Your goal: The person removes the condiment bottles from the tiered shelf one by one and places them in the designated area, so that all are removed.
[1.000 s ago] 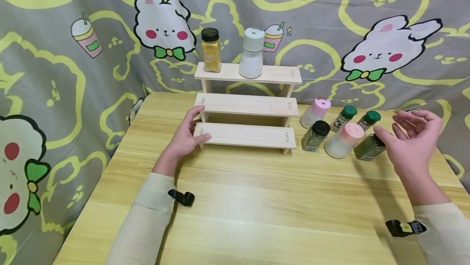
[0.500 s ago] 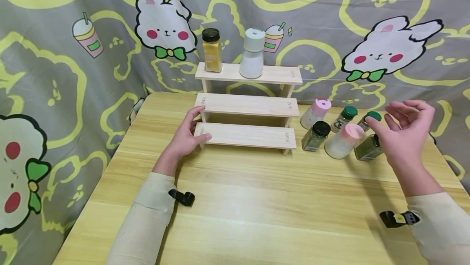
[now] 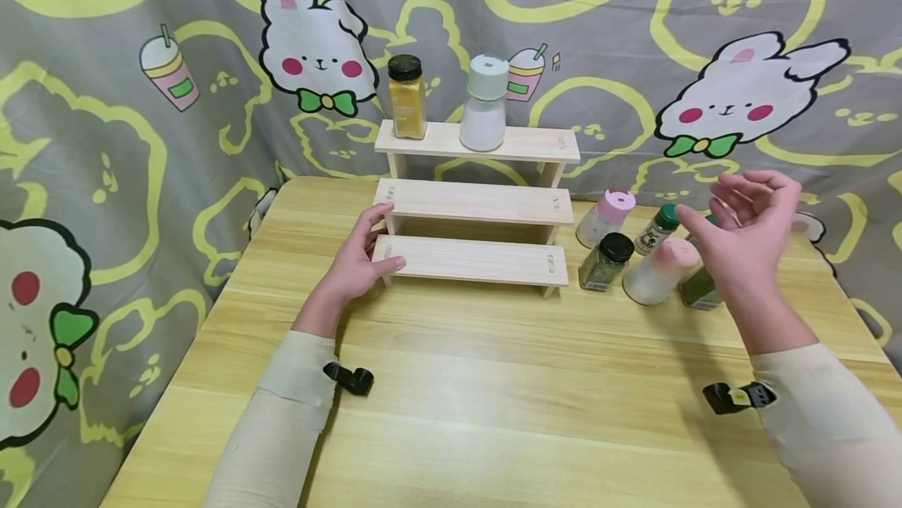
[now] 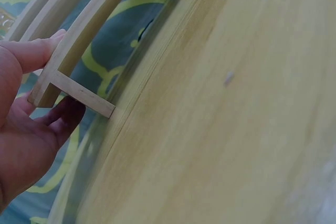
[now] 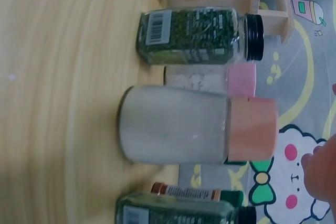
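My left hand [image 3: 355, 261] grips the left end of a three-step wooden rack [image 3: 472, 259]; in the left wrist view its thumb lies on the lowest board and the fingers curl underneath. Holding nothing, my right hand [image 3: 750, 238] hovers with loosely bent fingers above a group of seasoning jars. Nearest below are a white jar with a peach-pink cap [image 5: 176, 124] and a green herb jar [image 3: 698, 291], partly covered by the hand. Beside them stand a black-capped herb jar [image 5: 189, 36], a pink-capped shaker [image 3: 607, 218] and a green-capped bottle [image 3: 655, 232]. Another green-capped bottle is mostly hidden.
On the rack's top step stand a black-capped jar of yellow powder [image 3: 407, 97] and a white-capped jar [image 3: 484, 105]. A patterned curtain [image 3: 599, 38] hangs behind and left of the wooden table [image 3: 493, 398].
My right hand has moved left and slightly away from me, from the right side of the jars to above them. The left hand keeps its grip on the rack; no jar has moved.
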Tool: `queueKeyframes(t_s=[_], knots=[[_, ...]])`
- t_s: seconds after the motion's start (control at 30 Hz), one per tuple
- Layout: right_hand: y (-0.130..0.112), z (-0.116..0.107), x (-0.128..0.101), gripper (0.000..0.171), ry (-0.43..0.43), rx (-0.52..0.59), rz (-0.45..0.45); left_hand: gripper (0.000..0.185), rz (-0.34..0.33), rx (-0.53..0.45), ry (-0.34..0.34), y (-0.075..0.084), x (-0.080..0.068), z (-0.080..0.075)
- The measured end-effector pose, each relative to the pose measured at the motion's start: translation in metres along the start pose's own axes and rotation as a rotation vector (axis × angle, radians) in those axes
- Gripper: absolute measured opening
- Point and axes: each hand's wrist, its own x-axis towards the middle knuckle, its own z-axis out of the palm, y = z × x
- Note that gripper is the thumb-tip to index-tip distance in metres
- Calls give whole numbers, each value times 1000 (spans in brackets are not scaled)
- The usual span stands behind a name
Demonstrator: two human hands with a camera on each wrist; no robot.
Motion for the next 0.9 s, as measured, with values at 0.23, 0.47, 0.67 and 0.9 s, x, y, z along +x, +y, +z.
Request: queueKeyframes(t_s=[0.23, 0.47, 0.67, 0.9], knots=[[-1, 17, 2, 79, -21, 18, -14, 88, 1, 4, -1, -1, 1, 0], [-1, 30, 4, 77, -36, -4, -29, 88, -4, 6, -2, -1, 1, 0], [-3, 43, 7, 76, -75, 4, -50, 88, -11, 6, 0, -2, 1, -1], [-2, 61, 9, 76, -96, 25, -48, 86, -28, -9, -15, 11, -1, 1]])
